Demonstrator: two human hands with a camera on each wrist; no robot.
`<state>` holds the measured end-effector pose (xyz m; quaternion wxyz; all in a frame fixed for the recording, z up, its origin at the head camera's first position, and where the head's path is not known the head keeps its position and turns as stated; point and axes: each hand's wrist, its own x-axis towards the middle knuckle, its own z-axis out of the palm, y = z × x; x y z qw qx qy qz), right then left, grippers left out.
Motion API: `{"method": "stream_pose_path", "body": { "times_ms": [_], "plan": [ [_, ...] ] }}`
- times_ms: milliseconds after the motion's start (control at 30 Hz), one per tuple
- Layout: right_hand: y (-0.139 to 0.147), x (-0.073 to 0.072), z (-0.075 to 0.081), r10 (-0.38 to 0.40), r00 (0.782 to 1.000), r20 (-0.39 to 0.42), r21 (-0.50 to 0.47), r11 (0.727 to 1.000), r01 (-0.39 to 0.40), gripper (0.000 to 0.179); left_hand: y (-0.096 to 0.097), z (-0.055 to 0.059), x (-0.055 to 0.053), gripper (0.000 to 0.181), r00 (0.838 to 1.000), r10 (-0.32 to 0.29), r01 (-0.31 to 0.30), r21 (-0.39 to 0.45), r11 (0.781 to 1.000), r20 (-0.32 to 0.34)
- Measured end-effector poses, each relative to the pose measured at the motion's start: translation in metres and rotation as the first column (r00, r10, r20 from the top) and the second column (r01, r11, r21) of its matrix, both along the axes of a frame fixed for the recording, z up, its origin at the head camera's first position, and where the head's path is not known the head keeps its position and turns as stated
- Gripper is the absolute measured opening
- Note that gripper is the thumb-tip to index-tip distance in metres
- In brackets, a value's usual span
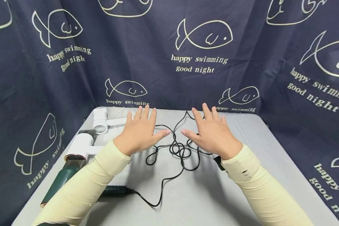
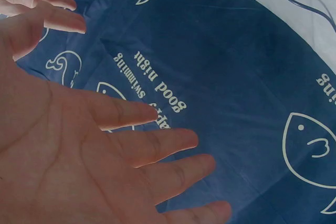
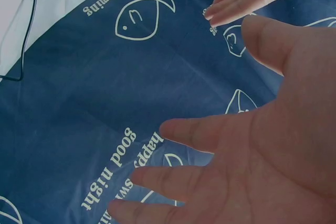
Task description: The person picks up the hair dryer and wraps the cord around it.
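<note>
My left hand (image 1: 141,130) hovers above the table with its fingers spread, palm down, holding nothing. Level with it, my right hand (image 1: 213,135) is spread the same way and is likewise bare. Beneath and between them lies a tangle of black cord (image 1: 175,147). Along the left side are a small white hair dryer (image 1: 100,121), a larger white hair dryer (image 1: 80,146) and a dark green hair dryer (image 1: 62,180). My left forearm hides part of the green one, whose handle (image 1: 115,191) has a cord running from it. Both wrist views show straight fingers and bare palms.
The grey-white table (image 1: 214,201) ends at a dark blue curtain (image 1: 164,47) printed with fish and words, which hangs behind and at both sides. A small black object (image 1: 218,162), partly hidden, lies by my right wrist; its kind cannot be told.
</note>
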<state>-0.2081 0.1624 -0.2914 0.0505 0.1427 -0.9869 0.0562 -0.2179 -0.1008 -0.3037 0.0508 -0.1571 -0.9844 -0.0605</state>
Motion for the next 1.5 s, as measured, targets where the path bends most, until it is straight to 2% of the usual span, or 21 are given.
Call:
{"method": "stream_pose_path", "body": {
  "times_ms": [267,367,500,600,733,1000,1167,1333,1500],
  "plan": [
    [-0.002,0.002,-0.003,0.007,1.000,0.000,0.004,1.000,-0.007,0.097,-0.007,-0.002,0.003,0.106,1.000,0.007,-0.007,-0.021,1.000,0.008],
    [-0.004,0.004,-0.004,0.012,1.000,0.005,0.008,1.000,-0.012,0.096,-0.018,-0.005,0.005,0.109,1.000,0.011,-0.011,-0.032,0.999,0.009],
    [-0.006,0.009,-0.007,0.033,0.999,0.004,0.016,0.999,-0.033,0.096,-0.041,-0.008,0.010,0.109,1.000,0.026,-0.027,-0.057,0.998,-0.015],
    [-0.010,0.015,-0.009,0.064,0.998,0.004,0.011,0.998,-0.064,0.096,-0.062,-0.010,0.017,0.103,0.998,0.044,-0.047,-0.070,0.996,-0.042],
    [-0.018,0.024,-0.013,0.112,0.994,0.011,0.004,0.994,-0.112,0.095,-0.085,-0.014,0.030,0.101,0.996,0.082,-0.085,-0.076,0.993,-0.042],
    [-0.028,0.035,-0.020,0.168,0.986,0.000,-0.001,0.986,-0.168,0.095,-0.113,-0.030,0.051,0.104,0.990,0.128,-0.131,-0.057,0.990,-0.057],
    [-0.026,0.039,-0.022,0.176,0.984,0.010,-0.018,0.984,-0.176,0.093,-0.130,-0.039,0.062,0.098,0.988,0.143,-0.145,-0.023,0.989,-0.061],
    [-0.023,0.039,-0.025,0.164,0.986,0.030,-0.035,0.986,-0.163,0.092,-0.147,-0.045,0.070,0.098,0.980,0.192,-0.193,-0.018,0.981,-0.052],
    [-0.022,0.038,-0.031,0.157,0.987,0.030,-0.050,0.986,-0.156,0.095,-0.161,-0.053,0.079,0.093,0.971,0.225,-0.226,-0.005,0.974,-0.076]
  ]
}}
